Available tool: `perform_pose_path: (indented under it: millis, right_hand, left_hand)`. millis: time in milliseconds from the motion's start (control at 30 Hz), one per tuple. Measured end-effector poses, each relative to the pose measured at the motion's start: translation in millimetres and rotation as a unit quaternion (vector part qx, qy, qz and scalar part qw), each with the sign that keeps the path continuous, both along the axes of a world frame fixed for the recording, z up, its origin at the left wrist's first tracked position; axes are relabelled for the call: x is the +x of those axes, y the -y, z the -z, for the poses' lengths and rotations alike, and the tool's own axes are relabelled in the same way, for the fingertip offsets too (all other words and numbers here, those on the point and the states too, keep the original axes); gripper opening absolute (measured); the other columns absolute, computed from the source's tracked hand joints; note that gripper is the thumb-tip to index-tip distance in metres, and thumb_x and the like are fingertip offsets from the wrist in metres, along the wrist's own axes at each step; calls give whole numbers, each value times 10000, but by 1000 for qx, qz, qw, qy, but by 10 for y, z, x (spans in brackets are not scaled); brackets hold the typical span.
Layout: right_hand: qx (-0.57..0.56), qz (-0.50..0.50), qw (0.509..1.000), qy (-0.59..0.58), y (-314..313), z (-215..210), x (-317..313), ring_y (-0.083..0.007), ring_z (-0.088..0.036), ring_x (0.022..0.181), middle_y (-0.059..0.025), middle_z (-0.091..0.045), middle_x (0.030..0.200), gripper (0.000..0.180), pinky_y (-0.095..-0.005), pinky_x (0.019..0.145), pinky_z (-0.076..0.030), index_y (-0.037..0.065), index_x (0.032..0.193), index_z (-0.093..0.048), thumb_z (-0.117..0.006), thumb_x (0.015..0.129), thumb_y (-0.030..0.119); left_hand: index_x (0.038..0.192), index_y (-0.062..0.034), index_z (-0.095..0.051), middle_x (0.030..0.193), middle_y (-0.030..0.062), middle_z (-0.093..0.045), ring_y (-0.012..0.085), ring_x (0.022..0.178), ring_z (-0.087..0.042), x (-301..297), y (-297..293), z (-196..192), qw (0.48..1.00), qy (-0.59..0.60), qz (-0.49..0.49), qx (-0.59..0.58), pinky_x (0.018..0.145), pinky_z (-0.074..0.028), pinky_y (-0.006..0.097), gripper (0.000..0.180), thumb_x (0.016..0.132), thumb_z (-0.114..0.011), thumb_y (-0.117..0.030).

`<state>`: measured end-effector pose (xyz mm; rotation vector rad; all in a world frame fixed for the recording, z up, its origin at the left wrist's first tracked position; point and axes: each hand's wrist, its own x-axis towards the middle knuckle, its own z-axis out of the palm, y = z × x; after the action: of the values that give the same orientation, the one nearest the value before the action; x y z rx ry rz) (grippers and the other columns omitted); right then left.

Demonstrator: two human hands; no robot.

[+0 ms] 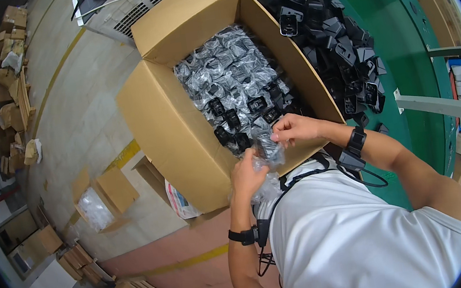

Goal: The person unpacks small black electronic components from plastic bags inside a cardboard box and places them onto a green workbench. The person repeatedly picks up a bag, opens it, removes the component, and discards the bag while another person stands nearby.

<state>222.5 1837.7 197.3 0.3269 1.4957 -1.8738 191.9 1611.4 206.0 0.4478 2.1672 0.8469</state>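
In the head view, both hands were busy, and the step looked like wrapping: a clear plastic bag (269,147) sat between them over the near end of the open carton (175,136), something dark seeming to show through. The right hand (296,128) had thumb and fingers pinched on the bag's upper part; the left hand (247,175) was curled, grasping crumpled film lower down. Neither was released! Bagged pieces (223,61) packed the carton, black housings (231,119) lay on top, and a dark heap (338,38) covered part of the green desk (403,28). The next move, seemingly, called for a gentle two-handed pull, sparing the thin film.
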Motion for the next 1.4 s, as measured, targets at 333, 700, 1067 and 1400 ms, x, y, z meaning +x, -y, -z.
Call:
perform_pose_path:
  millis: [333,700,1067,1400]
  right_hand:
    - [372,-73,818,-432,63,47,60,-230,-577,696,-78,-589,822,306,-346,567,-465,31,630,-621,-656,804,280]
    - [162,-78,932,-314,139,-12,33,-256,-646,725,-90,-657,845,246,-346,629,-507,49,830,-682,-633,821,290]
    - [455,-274,845,61,153,1286,-275,-298,-615,1031,-154,-636,1110,528,-390,870,-496,49,1056,-661,-675,729,464]
    - [417,-257,872,6,303,1769,-134,-280,-654,879,-138,-675,941,317,-383,752,-520,81,909,-698,-708,691,310]
  left_hand:
    - [1174,-30,-546,848,62,-633,86,756,-551,4,56,60,949,136,-245,143,687,-466,251,428,824,-682,-237]
    - [836,28,-635,893,140,-635,200,798,-598,74,225,158,987,3,-148,58,732,-460,295,157,793,-675,-117]
    - [747,-18,-468,925,73,-612,158,781,-548,128,611,-159,929,102,-275,225,752,-444,285,88,711,-531,32]
    - [1157,18,-538,1066,90,-589,179,1002,-530,228,375,-262,961,89,-232,120,916,-392,303,357,842,-612,-134]
